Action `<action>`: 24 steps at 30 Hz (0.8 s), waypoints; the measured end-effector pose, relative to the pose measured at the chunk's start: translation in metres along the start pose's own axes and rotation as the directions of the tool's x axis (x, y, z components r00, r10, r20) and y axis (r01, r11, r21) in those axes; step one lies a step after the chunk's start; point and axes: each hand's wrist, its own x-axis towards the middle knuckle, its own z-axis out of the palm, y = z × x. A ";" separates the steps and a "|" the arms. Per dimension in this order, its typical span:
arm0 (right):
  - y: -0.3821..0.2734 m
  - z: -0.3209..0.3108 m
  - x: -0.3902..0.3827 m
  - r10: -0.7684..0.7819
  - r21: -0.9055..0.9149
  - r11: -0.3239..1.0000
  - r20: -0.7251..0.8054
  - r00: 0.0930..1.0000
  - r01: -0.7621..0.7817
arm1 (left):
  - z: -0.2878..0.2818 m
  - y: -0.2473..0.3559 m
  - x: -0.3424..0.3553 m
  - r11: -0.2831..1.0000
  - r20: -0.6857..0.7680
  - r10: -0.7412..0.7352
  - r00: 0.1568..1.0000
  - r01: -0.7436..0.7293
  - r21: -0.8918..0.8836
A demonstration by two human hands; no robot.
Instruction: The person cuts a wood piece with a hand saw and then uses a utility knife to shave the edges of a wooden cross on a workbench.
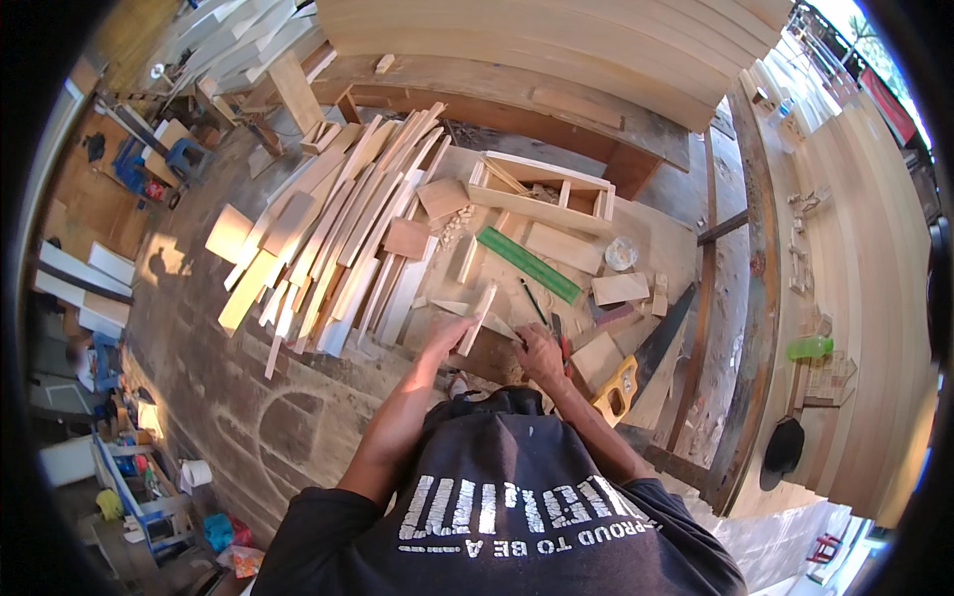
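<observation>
My left hand (pixel 447 335) is closed around a short, narrow piece of wood (pixel 479 319), which stands tilted up from its grip. To the right, my right hand (pixel 541 354) has its fingers curled in; what they hold, if anything, is hidden. A thin, pale tapering strip (pixel 487 320) runs between the hands behind the wood piece, and I cannot tell its kind. Just beside the right hand lie a slim dark-green stick (pixel 534 300) and a tool with a red part (pixel 565 350). A handsaw (pixel 636 370) with a yellow handle lies further right.
Ahead sit a green channel-like strip (pixel 528 264), a divided wooden box frame (pixel 542 207), a clear round container (pixel 621 253) and small boards (pixel 620 289). Stacked wooden strips (pixel 343 223) spread to the left. Large planks (pixel 556 45) rise behind; a green bottle (pixel 810 348) lies far right.
</observation>
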 end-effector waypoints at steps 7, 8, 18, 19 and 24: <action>-0.014 0.000 -0.001 0.018 0.000 1.000 -0.020 1.000 -0.018 | -0.037 0.020 -0.046 0.986 0.026 -0.151 0.988 0.153 -0.062; -0.015 0.000 -0.001 0.031 0.001 1.000 -0.019 0.999 -0.031 | -0.042 0.018 -0.046 0.986 0.057 -0.148 0.987 0.152 -0.070; -0.026 0.007 0.002 0.083 -0.066 0.994 -0.056 0.995 -0.086 | -0.064 0.015 -0.043 0.771 -0.032 0.524 0.851 -0.457 0.444; -0.025 0.007 0.002 0.081 -0.071 0.994 -0.066 0.995 -0.086 | -0.064 0.023 -0.046 0.733 -0.031 0.561 0.828 -0.479 0.482; -0.049 0.005 0.006 0.142 -0.222 0.964 -0.049 0.989 -0.149 | -0.064 0.030 -0.038 0.496 0.058 0.744 0.665 -0.609 0.619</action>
